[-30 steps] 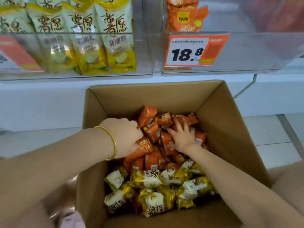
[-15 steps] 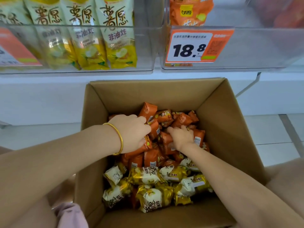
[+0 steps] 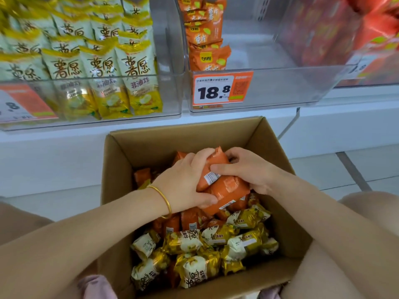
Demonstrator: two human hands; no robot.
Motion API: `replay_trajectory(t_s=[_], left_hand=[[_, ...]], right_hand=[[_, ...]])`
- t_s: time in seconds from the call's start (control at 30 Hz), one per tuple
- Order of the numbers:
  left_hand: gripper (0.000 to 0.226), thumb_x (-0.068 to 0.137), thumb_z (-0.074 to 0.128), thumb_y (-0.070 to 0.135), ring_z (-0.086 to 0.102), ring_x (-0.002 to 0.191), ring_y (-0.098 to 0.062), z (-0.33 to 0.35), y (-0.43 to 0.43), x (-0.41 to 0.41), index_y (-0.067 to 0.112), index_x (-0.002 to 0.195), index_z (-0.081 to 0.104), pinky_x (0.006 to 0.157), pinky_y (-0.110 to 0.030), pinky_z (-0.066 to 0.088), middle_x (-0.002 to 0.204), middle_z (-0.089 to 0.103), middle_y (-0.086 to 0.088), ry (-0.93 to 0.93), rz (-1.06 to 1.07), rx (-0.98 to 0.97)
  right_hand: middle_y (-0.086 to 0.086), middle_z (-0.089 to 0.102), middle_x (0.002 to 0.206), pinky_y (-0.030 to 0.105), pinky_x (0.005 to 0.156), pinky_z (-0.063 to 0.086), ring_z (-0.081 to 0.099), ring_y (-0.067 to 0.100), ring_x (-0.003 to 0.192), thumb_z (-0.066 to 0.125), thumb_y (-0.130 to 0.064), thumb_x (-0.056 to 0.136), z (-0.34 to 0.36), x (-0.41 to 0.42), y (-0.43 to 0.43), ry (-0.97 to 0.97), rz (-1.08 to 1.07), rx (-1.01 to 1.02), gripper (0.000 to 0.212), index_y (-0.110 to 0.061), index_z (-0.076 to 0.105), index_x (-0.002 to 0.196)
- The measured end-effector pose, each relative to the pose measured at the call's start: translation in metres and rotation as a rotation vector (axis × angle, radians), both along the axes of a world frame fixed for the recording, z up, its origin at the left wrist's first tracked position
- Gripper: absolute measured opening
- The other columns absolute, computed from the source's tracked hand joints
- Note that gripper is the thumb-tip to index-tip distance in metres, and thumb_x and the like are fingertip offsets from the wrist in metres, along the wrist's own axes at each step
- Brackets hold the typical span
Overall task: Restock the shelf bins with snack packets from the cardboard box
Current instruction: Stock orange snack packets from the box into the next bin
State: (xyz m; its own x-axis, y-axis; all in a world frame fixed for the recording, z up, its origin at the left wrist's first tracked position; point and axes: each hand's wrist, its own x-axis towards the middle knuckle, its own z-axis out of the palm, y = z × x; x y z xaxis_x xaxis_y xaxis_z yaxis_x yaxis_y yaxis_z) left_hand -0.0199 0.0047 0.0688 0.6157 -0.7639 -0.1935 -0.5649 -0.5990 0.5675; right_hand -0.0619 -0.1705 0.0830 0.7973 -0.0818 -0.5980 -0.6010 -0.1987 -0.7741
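An open cardboard box [image 3: 121, 169] stands on the floor below the shelf. It holds orange snack packets at the far side and yellow-and-white packets [image 3: 190, 266] at the near side. Both hands hold a bundle of orange packets [image 3: 224, 186] above the box's contents. My left hand [image 3: 183, 182], with a gold bangle at the wrist, grips the bundle from the left. My right hand [image 3: 248, 169] grips it from the right, thumb across the top. Above, a clear shelf bin [image 3: 280, 91] holds a few orange packets [image 3: 205, 39] at its left.
A clear bin [image 3: 168, 91] on the left is packed with upright yellow-and-white packets [image 3: 99, 67]. An orange price tag [image 3: 222, 89] reads 18.8. Red packets [image 3: 356, 29] fill a bin at the far right. My knees flank the box on the tiled floor [image 3: 345, 169].
Both hands closed round a bundle of orange packets and lifted it above the pile. The view tilted up, showing more of the shelf bins.
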Motion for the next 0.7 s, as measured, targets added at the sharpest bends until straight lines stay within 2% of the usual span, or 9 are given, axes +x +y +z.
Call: replay_trajectory(t_s=[0.1, 0.2, 0.27, 0.37, 0.4, 0.5, 0.57, 0.63, 0.7], left_hand=[[0.109, 0.066, 0.081, 0.046, 0.043, 0.121, -0.012, 0.001, 0.0, 0.001, 0.033, 0.146, 0.006, 0.098, -0.032, 0.046, 0.141, 0.031, 0.004, 0.235, 0.136, -0.065], [0.101, 0.069, 0.081, 0.036, 0.048, 0.107, -0.008, 0.005, 0.001, 0.007, 0.026, 0.145, 0.015, 0.079, -0.015, 0.045, 0.125, 0.038, 0.007, 0.423, 0.302, -0.107], [0.082, 0.073, 0.079, 0.029, 0.056, 0.101, -0.011, 0.007, 0.001, 0.013, 0.021, 0.138, 0.03, 0.076, -0.02, 0.05, 0.118, 0.048, 0.005, 0.62, 0.465, -0.186], [0.033, 0.084, 0.066, 0.015, 0.066, 0.087, -0.018, 0.015, 0.002, 0.017, 0.012, 0.115, 0.054, 0.072, -0.033, 0.057, 0.101, 0.066, -0.006, 1.125, 0.721, -0.423], [0.031, 0.083, 0.063, 0.014, 0.068, 0.089, -0.022, 0.017, 0.003, 0.018, 0.011, 0.113, 0.056, 0.074, -0.038, 0.057, 0.102, 0.068, -0.009, 1.264, 0.745, -0.486], [0.051, 0.072, 0.065, 0.017, 0.064, 0.104, -0.035, 0.021, 0.007, 0.022, 0.007, 0.121, 0.056, 0.088, -0.055, 0.049, 0.116, 0.065, -0.019, 1.495, 0.704, -0.585], [0.057, 0.068, 0.069, 0.018, 0.064, 0.102, -0.04, 0.023, 0.009, 0.025, 0.006, 0.122, 0.055, 0.091, -0.062, 0.045, 0.114, 0.064, -0.022, 1.578, 0.655, -0.587], [0.061, 0.063, 0.074, 0.02, 0.063, 0.101, -0.043, 0.025, 0.01, 0.025, 0.004, 0.12, 0.059, 0.091, -0.067, 0.041, 0.114, 0.063, -0.024, 1.688, 0.551, -0.601], [0.063, 0.06, 0.08, 0.023, 0.06, 0.107, -0.045, 0.026, 0.012, 0.025, 0.004, 0.118, 0.065, 0.09, -0.07, 0.04, 0.12, 0.061, -0.025, 1.784, 0.412, -0.635]], right_hand=[[0.008, 0.063, 0.113, 0.04, 0.081, 0.057, 0.065, 0.024, 0.097, 0.079, -0.029, 0.076, -0.002, 0.004, -0.002, 0.016, -0.012, -0.018, 0.056, -0.018, 0.052, 0.123], [0.007, 0.062, 0.113, 0.037, 0.081, 0.056, 0.064, 0.022, 0.099, 0.079, -0.023, 0.076, 0.004, 0.008, -0.009, -0.043, -0.016, -0.052, 0.05, -0.017, 0.055, 0.119], [0.005, 0.062, 0.113, 0.035, 0.083, 0.055, 0.063, 0.021, 0.1, 0.079, -0.018, 0.075, 0.011, 0.01, -0.015, -0.121, -0.011, -0.048, 0.042, -0.018, 0.06, 0.111], [0.0, 0.061, 0.112, 0.031, 0.084, 0.053, 0.062, 0.016, 0.103, 0.08, -0.013, 0.072, 0.021, 0.01, -0.02, -0.27, -0.04, -0.033, 0.036, -0.023, 0.063, 0.103], [-0.001, 0.062, 0.109, 0.03, 0.084, 0.052, 0.062, 0.013, 0.102, 0.08, -0.012, 0.071, 0.022, 0.01, -0.02, -0.325, -0.055, -0.028, 0.035, -0.023, 0.063, 0.1], [-0.005, 0.063, 0.087, 0.022, 0.069, 0.051, 0.063, 0.005, 0.079, 0.084, -0.012, 0.066, 0.023, 0.011, -0.017, -0.474, -0.115, 0.045, 0.031, -0.017, 0.06, 0.084], [-0.007, 0.063, 0.077, 0.019, 0.06, 0.048, 0.06, 0.003, 0.068, 0.078, -0.014, 0.061, 0.02, 0.012, -0.014, -0.554, -0.16, 0.12, 0.023, -0.014, 0.058, 0.073], [-0.006, 0.065, 0.081, 0.019, 0.06, 0.049, 0.06, 0.004, 0.07, 0.072, -0.014, 0.063, 0.019, 0.013, -0.012, -0.621, -0.2, 0.169, 0.015, -0.016, 0.058, 0.063], [-0.007, 0.067, 0.084, 0.023, 0.063, 0.051, 0.061, 0.009, 0.076, 0.071, -0.015, 0.065, 0.016, 0.013, -0.011, -0.667, -0.247, 0.234, 0.017, -0.021, 0.059, 0.056]])
